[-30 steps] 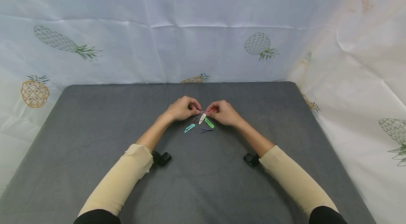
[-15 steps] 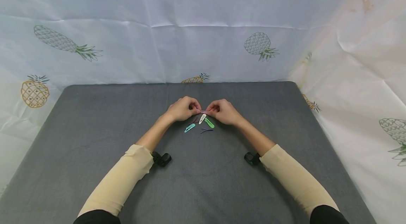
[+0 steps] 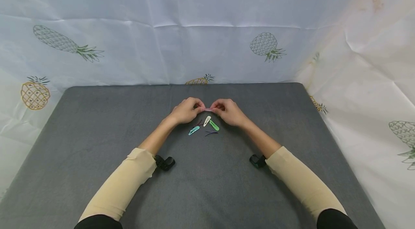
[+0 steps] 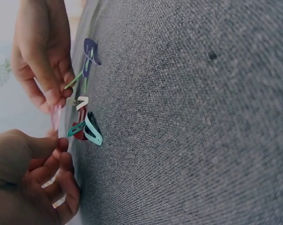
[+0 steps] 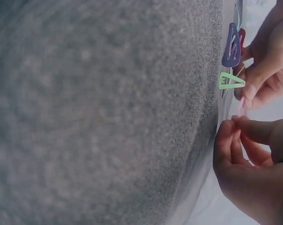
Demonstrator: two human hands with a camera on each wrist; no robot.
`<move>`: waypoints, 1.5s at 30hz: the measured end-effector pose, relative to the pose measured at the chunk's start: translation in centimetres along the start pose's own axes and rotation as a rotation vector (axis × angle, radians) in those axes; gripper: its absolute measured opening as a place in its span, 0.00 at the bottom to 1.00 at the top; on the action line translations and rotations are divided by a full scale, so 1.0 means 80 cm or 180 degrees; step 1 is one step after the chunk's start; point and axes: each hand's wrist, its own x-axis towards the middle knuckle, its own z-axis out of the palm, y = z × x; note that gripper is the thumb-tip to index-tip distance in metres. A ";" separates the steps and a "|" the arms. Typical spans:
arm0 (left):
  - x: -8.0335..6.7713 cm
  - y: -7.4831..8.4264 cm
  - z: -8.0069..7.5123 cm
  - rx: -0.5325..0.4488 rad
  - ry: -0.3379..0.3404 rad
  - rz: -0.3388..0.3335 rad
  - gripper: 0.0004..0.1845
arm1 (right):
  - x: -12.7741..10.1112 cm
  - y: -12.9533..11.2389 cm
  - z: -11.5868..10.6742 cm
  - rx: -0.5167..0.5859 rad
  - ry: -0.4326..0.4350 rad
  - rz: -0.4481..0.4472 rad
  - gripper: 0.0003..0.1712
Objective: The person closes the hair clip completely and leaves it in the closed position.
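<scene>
In the head view, a pink snap hair clip (image 3: 208, 109) spans the gap between my two hands. My left hand (image 3: 187, 110) pinches one end between thumb and fingertip, and my right hand (image 3: 228, 112) pinches the other. The left wrist view shows the pink clip (image 4: 56, 116) held above the cloth; whether it is snapped or bent open is too small to tell. Just nearer than the hands lie a cream hair clip (image 3: 207, 121), a green one (image 3: 214, 125), a teal one (image 3: 193, 130), a dark red one (image 3: 199, 124) and a purple one (image 3: 211, 133).
Grey cloth (image 3: 207, 185) covers the table, whose far edge meets a white curtain (image 3: 207, 52) printed with pineapples. Another white curtain (image 3: 366, 88) hangs along the right side. Black wrist cameras (image 3: 166, 163) sit at both cuffs.
Both hands have lifted slightly and moved away toward the far edge with the pink hair clip, leaving the cream clip's top end uncovered. The other clips stay where they were.
</scene>
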 end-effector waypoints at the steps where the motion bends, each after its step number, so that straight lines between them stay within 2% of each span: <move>1: 0.000 0.000 0.000 -0.0004 0.0000 0.0006 0.11 | 0.000 0.000 0.000 0.0024 0.0001 -0.0002 0.09; 9: -0.002 -0.001 -0.001 -0.0125 0.0027 0.0083 0.12 | 0.002 -0.001 -0.003 0.0344 -0.0032 -0.0018 0.09; 14: -0.003 -0.005 0.001 -0.0334 0.0197 0.0203 0.10 | 0.004 -0.001 -0.006 0.0482 -0.0053 0.0005 0.08; 19: -0.005 -0.007 0.004 -0.0406 0.0393 0.0213 0.09 | 0.005 -0.002 -0.005 0.0516 -0.0025 0.0025 0.09; 26: -0.007 -0.004 0.001 -0.0425 0.0467 0.0177 0.08 | 0.004 -0.004 -0.004 0.0590 0.0004 0.0154 0.10; 32: -0.008 -0.005 -0.002 -0.0398 0.0596 0.0207 0.08 | 0.005 -0.004 -0.002 0.1020 0.0009 0.0401 0.12; 38: -0.010 -0.007 -0.003 -0.0333 0.0686 0.0138 0.08 | 0.009 -0.003 -0.002 0.1484 0.0017 0.0614 0.13; 45: -0.011 -0.012 -0.004 -0.0277 0.0799 0.0088 0.09 | 0.010 -0.003 -0.002 0.1702 -0.0031 0.0744 0.13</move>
